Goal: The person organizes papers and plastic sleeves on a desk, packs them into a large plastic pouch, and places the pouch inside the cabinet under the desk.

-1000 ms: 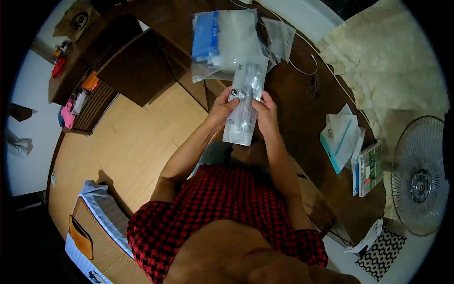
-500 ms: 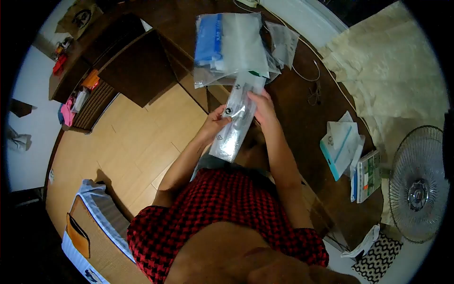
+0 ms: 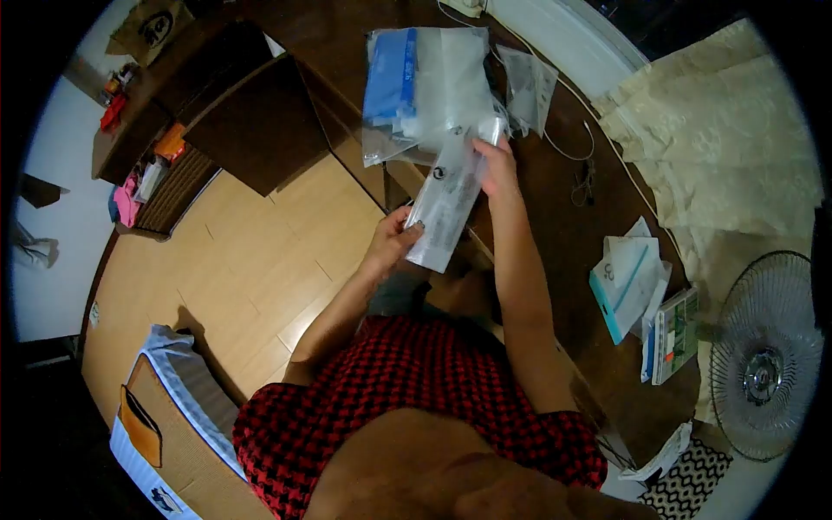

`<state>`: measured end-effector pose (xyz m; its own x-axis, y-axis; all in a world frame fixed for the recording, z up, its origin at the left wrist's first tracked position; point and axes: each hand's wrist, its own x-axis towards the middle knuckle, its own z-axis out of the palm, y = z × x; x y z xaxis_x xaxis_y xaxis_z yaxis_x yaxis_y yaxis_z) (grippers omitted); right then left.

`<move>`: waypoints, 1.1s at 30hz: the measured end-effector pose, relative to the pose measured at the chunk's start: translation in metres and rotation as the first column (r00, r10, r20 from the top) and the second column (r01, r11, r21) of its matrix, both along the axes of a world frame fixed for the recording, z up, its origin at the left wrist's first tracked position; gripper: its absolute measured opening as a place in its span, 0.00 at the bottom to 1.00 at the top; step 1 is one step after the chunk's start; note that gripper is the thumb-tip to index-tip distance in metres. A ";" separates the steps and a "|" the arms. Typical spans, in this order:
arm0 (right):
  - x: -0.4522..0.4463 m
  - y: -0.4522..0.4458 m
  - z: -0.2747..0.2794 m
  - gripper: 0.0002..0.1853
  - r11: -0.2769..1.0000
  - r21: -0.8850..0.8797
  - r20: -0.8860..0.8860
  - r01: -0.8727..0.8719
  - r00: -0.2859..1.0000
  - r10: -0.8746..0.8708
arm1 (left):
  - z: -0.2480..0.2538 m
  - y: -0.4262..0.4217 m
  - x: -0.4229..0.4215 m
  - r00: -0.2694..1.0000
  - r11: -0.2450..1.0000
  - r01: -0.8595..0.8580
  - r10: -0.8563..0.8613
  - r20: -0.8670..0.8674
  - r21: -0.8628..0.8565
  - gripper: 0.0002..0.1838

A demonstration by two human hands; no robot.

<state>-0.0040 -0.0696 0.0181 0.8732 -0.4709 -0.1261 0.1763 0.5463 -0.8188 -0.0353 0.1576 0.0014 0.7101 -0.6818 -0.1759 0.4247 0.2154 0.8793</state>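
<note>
Between my hands is a long, flat, clear plastic bag (image 3: 446, 204) with small dark printed symbols, held slanting over the desk's front edge. My left hand (image 3: 392, 240) pinches its lower left side, thumb on top. Near the upper end, my right hand (image 3: 497, 165) has its fingers closed on the right edge. Just beyond lies a large clear bag (image 3: 455, 78) with a blue packet (image 3: 390, 76) showing in its left part. The far end of the long bag overlaps this large bag. Whether the long bag contains anything is hard to make out.
A small clear bag (image 3: 527, 91) and a thin cable (image 3: 568, 156) lie to the right on the dark desk (image 3: 555, 251). Zip bags (image 3: 628, 273), a small stack of cases (image 3: 674, 334) and a fan (image 3: 763, 373) are farther right. At lower left stands a chair (image 3: 186, 433).
The long plastic bag has moved slightly up and away from my body. My right hand has shifted up toward its far end, and the bag now looks flatter with less glare.
</note>
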 end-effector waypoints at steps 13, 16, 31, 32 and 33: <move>0.001 0.007 -0.014 0.35 0.981 -0.192 -0.127 0.024 0.991 -0.049 | -0.007 -0.063 0.027 0.924 0.921 -0.382 0.379 -0.054 -0.074 0.12; -0.020 0.025 0.004 0.35 0.960 -0.280 -0.119 -0.027 0.993 -0.007 | -0.003 -0.095 0.061 0.887 0.878 -0.460 0.461 -0.022 -0.134 0.13; 0.065 0.002 -0.029 0.09 0.738 -0.674 -0.063 -0.037 0.998 -0.007 | 0.005 -0.122 0.075 0.774 0.887 -0.429 0.459 0.437 -0.172 0.23; 0.068 -0.003 -0.031 0.13 0.863 -0.487 -0.007 -0.133 0.989 0.148 | 0.005 -0.122 0.073 0.717 0.911 -0.401 0.380 0.584 -0.100 0.20; 0.070 -0.006 -0.038 0.18 0.926 -0.285 0.087 -0.248 0.955 0.283 | 0.000 -0.126 0.073 0.685 0.893 -0.402 0.441 0.580 -0.204 0.16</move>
